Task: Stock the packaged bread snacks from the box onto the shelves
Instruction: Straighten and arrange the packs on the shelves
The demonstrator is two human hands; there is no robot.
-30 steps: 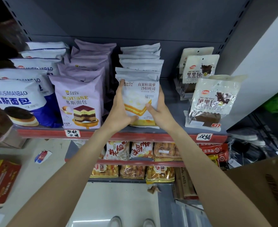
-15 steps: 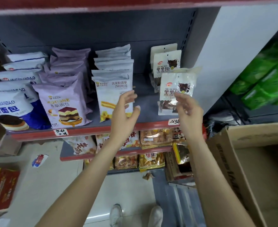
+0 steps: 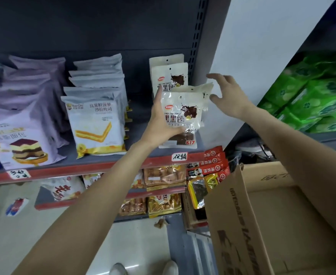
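A clear packet of dark chocolate bread [image 3: 191, 108] stands at the front right of the grey shelf [image 3: 139, 135], with two more packets of the same kind [image 3: 170, 76] behind it. My left hand [image 3: 162, 122] holds the front packet by its left edge, thumb across its lower front. Beside the packet's top right corner my right hand [image 3: 227, 95] has its fingers spread; whether it touches the packet is unclear. The open cardboard box [image 3: 232, 215] is at the lower right, its inside mostly hidden by my right arm.
Left of the chocolate bread stand rows of white toast packets [image 3: 96, 126] and purple mousse bread packets [image 3: 22, 135]. Lower shelves hold orange snack bags [image 3: 164, 177] and red packets [image 3: 214, 161]. Green packs [image 3: 311, 100] fill a shelf at the right. A white wall panel [image 3: 262, 46] borders the shelf.
Both hands left the white toast packet and moved right to the chocolate bread packets. My left hand took hold of the front one. The view swung right and down toward the box.
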